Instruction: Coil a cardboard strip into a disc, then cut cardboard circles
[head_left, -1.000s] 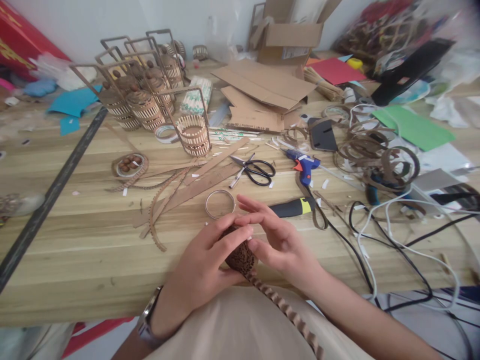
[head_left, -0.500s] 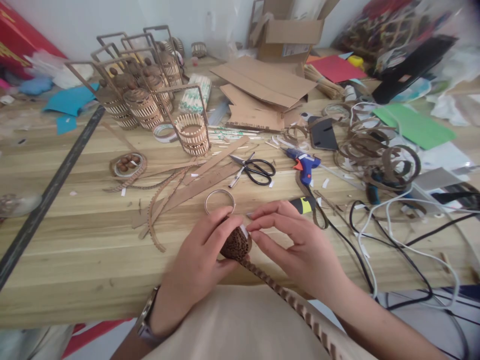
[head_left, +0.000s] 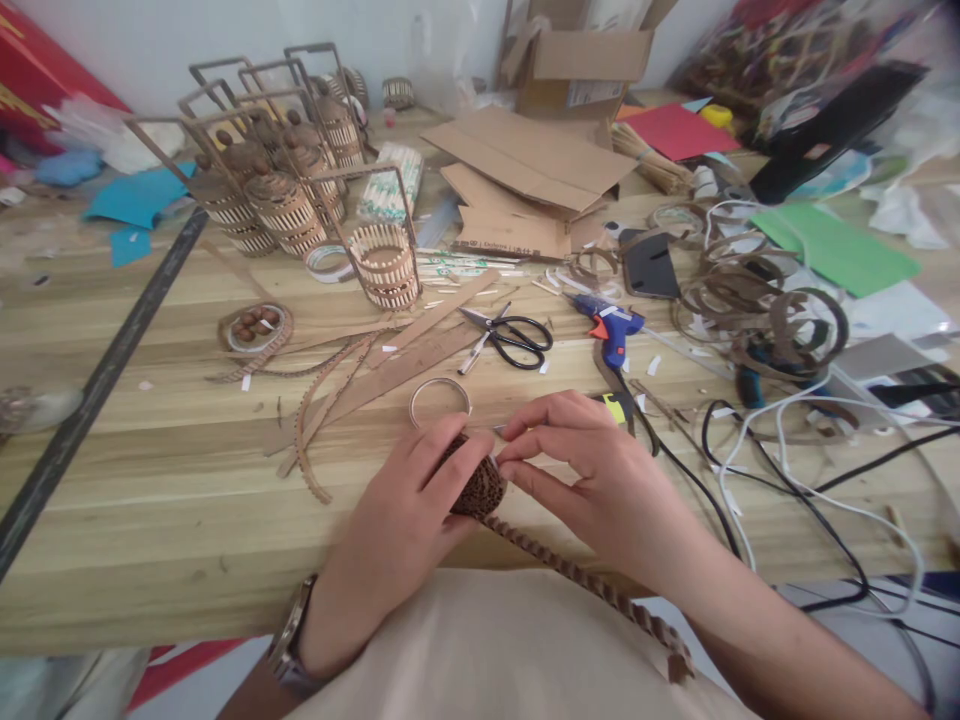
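Observation:
My left hand (head_left: pixel 401 505) wraps round a tightly wound coil of brown corrugated cardboard (head_left: pixel 481 490), close to the table's front edge. From the coil's lower side a loose corrugated strip (head_left: pixel 574 572) trails down to the right across my lap. At the coil's right edge, the thumb and fingertips of my right hand (head_left: pixel 592 485) pinch together against it. A small white piece shows by those fingertips, mostly hidden. Just beyond my left fingers lies a thin ring (head_left: pixel 412 401). Black-handled scissors (head_left: pixel 545 345) rest farther back.
A blue glue gun (head_left: pixel 616 335) lies at right, with cables (head_left: pixel 731 470) and curled cardboard strips (head_left: pixel 814 300) beyond. Stick lanterns with tall handles (head_left: pixel 292 215) stand at back left. Cardboard sheets (head_left: pixel 525 160) are stacked at the back. A long dark bar (head_left: pixel 105 385) crosses the left side.
The white piece on the coil's right side shows less now, with my right fingertips closer over it. The coil has turned slightly, and the trailing strip's end has come into view.

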